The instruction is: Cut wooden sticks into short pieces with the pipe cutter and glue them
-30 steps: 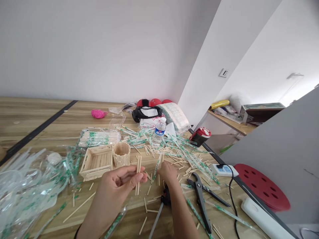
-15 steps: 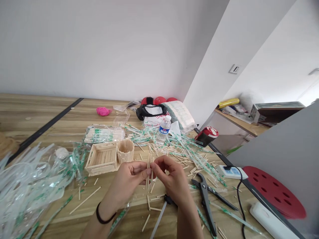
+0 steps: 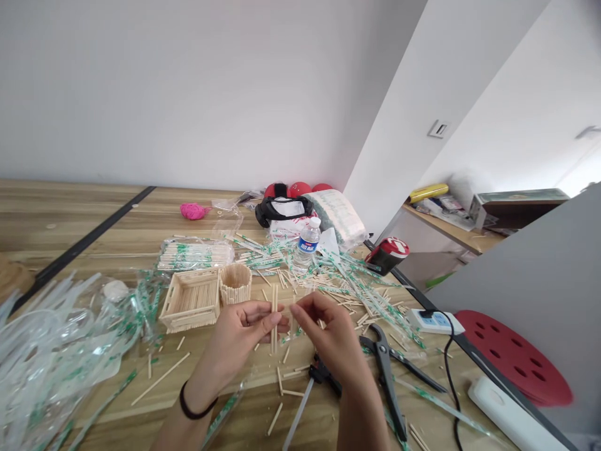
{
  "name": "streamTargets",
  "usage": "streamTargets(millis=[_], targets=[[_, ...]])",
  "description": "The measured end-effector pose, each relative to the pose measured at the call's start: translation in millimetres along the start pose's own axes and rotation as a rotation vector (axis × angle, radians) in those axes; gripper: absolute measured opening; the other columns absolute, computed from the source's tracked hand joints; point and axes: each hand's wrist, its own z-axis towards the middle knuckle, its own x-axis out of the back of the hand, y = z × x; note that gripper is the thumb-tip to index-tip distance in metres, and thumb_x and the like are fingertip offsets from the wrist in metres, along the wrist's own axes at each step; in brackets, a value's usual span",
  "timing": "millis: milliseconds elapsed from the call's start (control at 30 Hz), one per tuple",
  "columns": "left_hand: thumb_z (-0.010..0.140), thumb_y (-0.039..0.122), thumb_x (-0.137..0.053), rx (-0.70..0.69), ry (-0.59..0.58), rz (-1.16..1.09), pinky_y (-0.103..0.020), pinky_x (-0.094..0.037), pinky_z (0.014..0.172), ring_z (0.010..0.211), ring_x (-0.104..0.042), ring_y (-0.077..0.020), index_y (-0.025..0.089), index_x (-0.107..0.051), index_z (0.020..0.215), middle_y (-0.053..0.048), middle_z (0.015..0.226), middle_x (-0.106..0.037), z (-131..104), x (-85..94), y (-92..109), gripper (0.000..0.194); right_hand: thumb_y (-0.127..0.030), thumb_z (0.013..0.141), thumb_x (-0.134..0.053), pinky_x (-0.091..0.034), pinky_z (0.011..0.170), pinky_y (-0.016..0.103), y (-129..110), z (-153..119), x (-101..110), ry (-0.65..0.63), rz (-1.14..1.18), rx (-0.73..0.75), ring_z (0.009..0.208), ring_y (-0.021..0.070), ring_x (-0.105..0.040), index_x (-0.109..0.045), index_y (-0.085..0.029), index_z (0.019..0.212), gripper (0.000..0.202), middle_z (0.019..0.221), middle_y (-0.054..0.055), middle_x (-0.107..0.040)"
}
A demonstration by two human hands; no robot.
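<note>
Spanning my feed, the desk (image 3: 70,216) lies beneath my left hand (image 3: 239,332) and right hand (image 3: 331,326). From the left hand, a stick tray (image 3: 190,300) sits at ten o'clock, a stick cup (image 3: 235,291) at twelve. Left fingers pinch two upright sticks (image 3: 273,297); at their three o'clock, right fingers pinch one blurred stick (image 3: 293,326).

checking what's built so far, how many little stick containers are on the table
2: a rectangular tray, left of and beyond the left hand, and a round cup at the tray's right side. Others may be hidden.
</note>
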Motion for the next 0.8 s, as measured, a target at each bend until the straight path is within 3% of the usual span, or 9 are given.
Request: streamTargets(millis=[100,200,267,333,400,500,567,800], targets=[[0.076,0.036,-0.067,-0.015,0.041,0.009,-0.030,-0.056,0.073,0.083,-0.071,-0.0212,0.016,-0.071,0.093,-0.006,0.084,-0.077,-2.9,2.7,2.6,0.026,-0.045,0.088,-0.046,-0.039,0.056,0.023,25.9,3.1,19.8,-0.003,-0.246,-0.196,0.062,0.0131,-0.053,-0.058,-0.017,0.073,0.033,0.065,-0.001,-0.058],[0.075,0.036,-0.068,-0.041,0.095,0.027,-0.027,-0.056,0.073,0.081,-0.072,-0.0200,0.017,-0.072,0.090,-0.005,0.082,-0.078,-8.0,6.6,8.3,0.024,-0.035,0.086,-0.051,-0.039,0.055,0.026,57.0,8.1,27.7,-0.055,-0.430,-0.373,0.059,0.0142,-0.054,-0.058,-0.016,0.063,0.031,0.059,0.000,-0.057],[0.074,0.035,-0.070,-0.052,0.136,-0.003,-0.024,-0.057,0.073,0.081,-0.072,-0.0185,0.018,-0.072,0.088,-0.004,0.082,-0.078,-12.3,10.3,12.4,0.023,-0.031,0.086,-0.056,-0.043,0.057,0.026,73.5,12.6,19.3,-0.145,-0.525,-0.464,0.059,0.0130,-0.056,-0.059,-0.014,0.065,0.027,0.062,0.000,-0.059],[0.072,0.035,-0.072,-0.063,0.180,-0.029,-0.023,-0.057,0.074,0.081,-0.072,-0.0176,0.018,-0.072,0.089,-0.003,0.083,-0.078,-16.5,15.0,15.2,0.023,-0.031,0.087,-0.057,-0.049,0.063,0.028,84.2,17.9,1.4,-0.259,-0.577,-0.516,0.066,0.0120,-0.059,-0.062,-0.013,0.080,0.020,0.077,0.001,-0.063],[0.072,0.036,-0.072,-0.076,0.223,-0.033,-0.022,-0.058,0.074,0.081,-0.072,-0.0177,0.019,-0.072,0.091,-0.003,0.083,-0.078,-20.0,20.2,16.4,0.025,-0.033,0.089,-0.056,-0.052,0.069,0.031,89.7,23.2,-19.4,-0.356,-0.597,-0.538,0.077,0.0134,-0.062,-0.061,-0.014,0.097,0.021,0.094,0.003,-0.064],[0.070,0.038,-0.073,-0.092,0.272,-0.027,-0.023,-0.059,0.072,0.081,-0.073,-0.0184,0.020,-0.072,0.091,-0.003,0.082,-0.078,-23.5,27.2,16.1,0.028,-0.032,0.089,-0.056,-0.052,0.074,0.035,93.9,29.5,-39.0,-0.426,-0.618,-0.554,0.085,0.0165,-0.062,-0.059,-0.015,0.105,0.024,0.104,0.005,-0.062],[0.069,0.039,-0.074,-0.089,0.293,-0.027,-0.022,-0.059,0.071,0.081,-0.073,-0.0192,0.021,-0.072,0.090,-0.003,0.081,-0.078,-25.1,30.4,15.6,0.028,-0.032,0.089,-0.056,-0.052,0.075,0.036,97.9,32.3,-38.3,-0.407,-0.654,-0.572,0.088,0.0173,-0.062,-0.059,-0.015,0.107,0.025,0.106,0.005,-0.062],[0.069,0.039,-0.073,-0.103,0.295,0.012,-0.023,-0.060,0.069,0.081,-0.073,-0.0206,0.021,-0.073,0.091,-0.004,0.083,-0.078,-28.8,30.9,18.0,0.028,-0.032,0.090,-0.053,-0.050,0.083,0.040,121.1,49.2,-9.7,-0.151,-0.876,-0.700,0.097,0.0193,-0.059,-0.056,-0.017,0.113,0.027,0.115,0.007,-0.058]])
